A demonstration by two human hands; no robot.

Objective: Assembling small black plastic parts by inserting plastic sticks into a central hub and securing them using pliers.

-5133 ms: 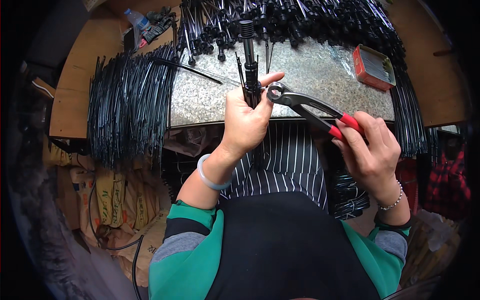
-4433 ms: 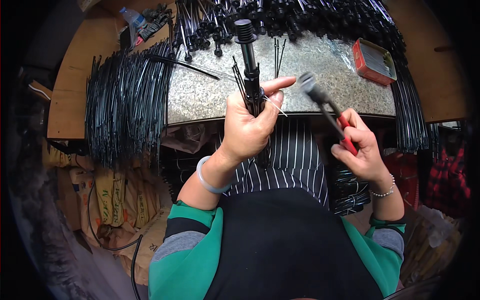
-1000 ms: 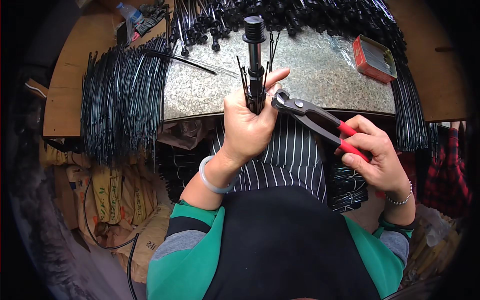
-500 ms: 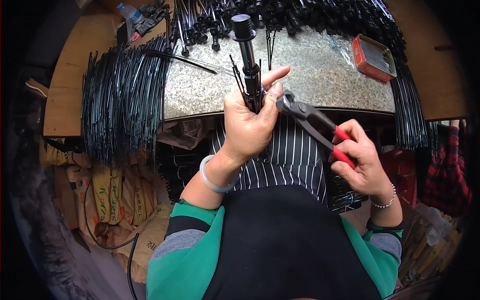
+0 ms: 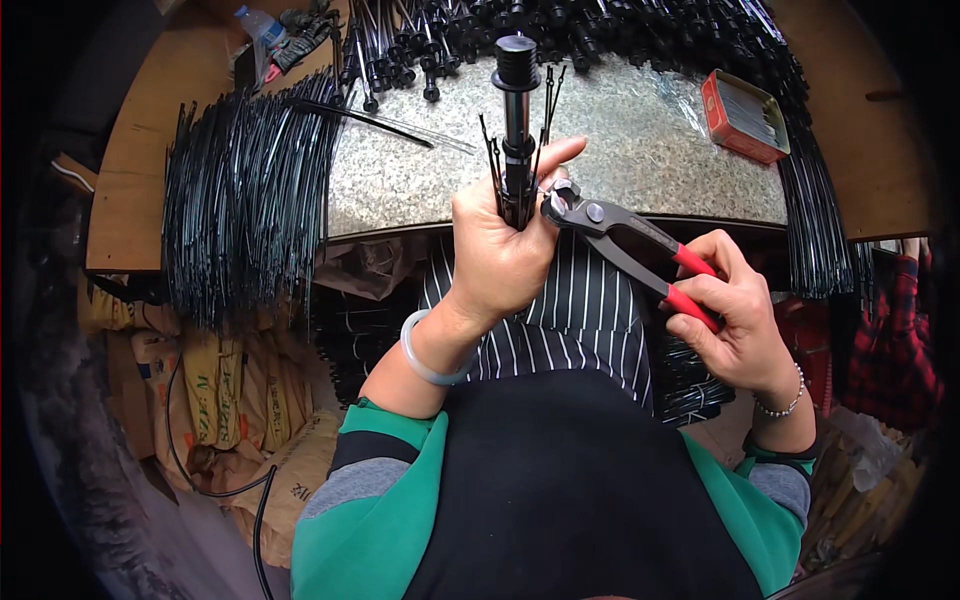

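My left hand (image 5: 500, 255) grips a black rod-shaped part (image 5: 516, 120) upright, with several thin black wire ribs bundled around its lower end. My right hand (image 5: 735, 320) holds red-handled pincers (image 5: 625, 240) by the handles. The pincers' steel jaws touch the bundle just beside my left thumb. Both hands are over the near edge of a speckled stone slab (image 5: 620, 150).
A large sheaf of thin black ribs (image 5: 245, 195) lies on the wooden bench at the left. More black rod parts (image 5: 560, 30) are heaped along the far side. A red tin (image 5: 745, 115) sits at the right, with another rib bundle (image 5: 815, 215) hanging beside it.
The pincers' jaws have closed in on the bundle beside my left thumb. The upright part has stayed in my left hand, shifting only slightly.
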